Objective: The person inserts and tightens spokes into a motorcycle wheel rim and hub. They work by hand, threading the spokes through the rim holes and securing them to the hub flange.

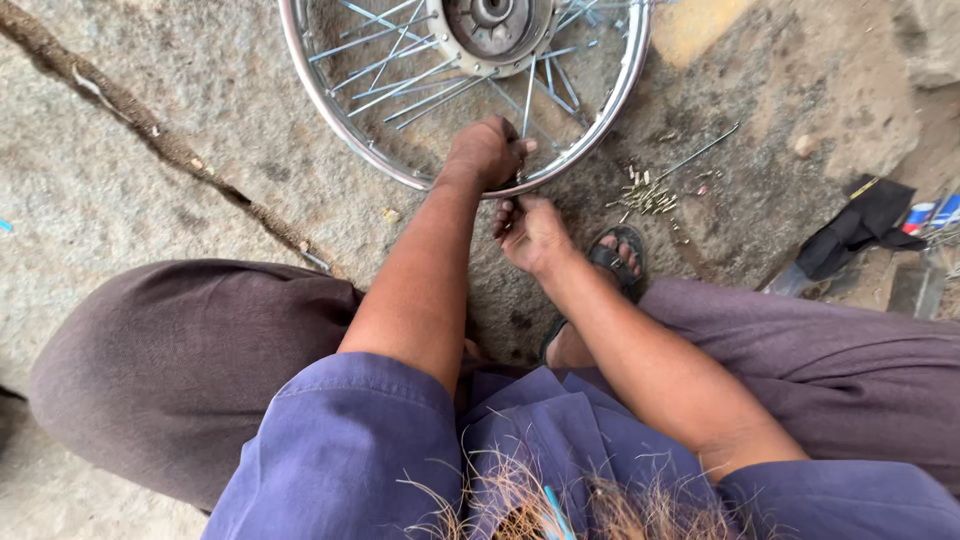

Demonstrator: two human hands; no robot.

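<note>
A chrome spoked wheel rim [330,105] with a metal hub [495,25] lies flat on the rough ground ahead of me. My left hand [487,150] rests on the near edge of the rim and pinches a spoke [527,95] where it meets the rim. Just below the rim, my right hand [530,232] is curled, fingers closed around something small that I cannot make out. Both forearms reach out from blue sleeves over my knees in brown trousers.
A pile of small brass nipples [647,197] and a loose spoke [697,153] lie right of the rim. My sandalled foot [618,258] is beside my right hand. A black cloth [858,228] and coloured items sit far right. A long crack [150,130] crosses the ground at left.
</note>
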